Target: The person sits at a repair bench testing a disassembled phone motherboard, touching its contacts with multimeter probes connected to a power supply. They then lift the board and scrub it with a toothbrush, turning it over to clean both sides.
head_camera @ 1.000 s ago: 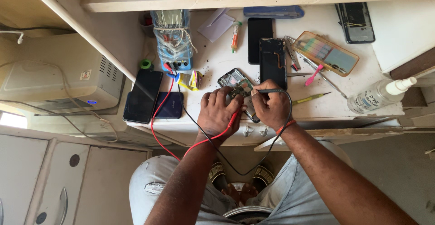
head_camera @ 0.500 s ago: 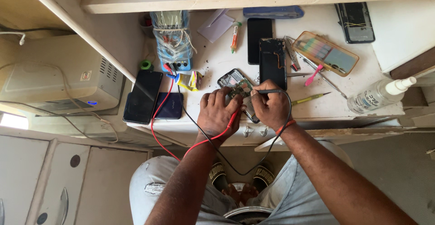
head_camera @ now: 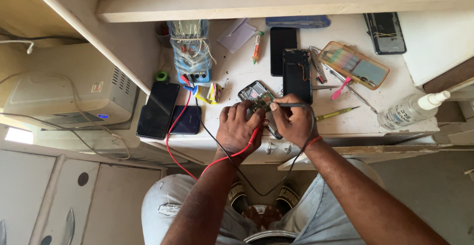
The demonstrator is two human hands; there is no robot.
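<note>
Single head-worn view, looking steeply down from above onto a cluttered white worktop (head_camera: pixel 237 72) at arm's length. Frames both forearms, the left hand (head_camera: pixel 238 129) and right hand (head_camera: pixel 294 121) at centre, knees and sandalled feet below, a pale wooden shelf (head_camera: pixel 276 0) along the top.
</note>
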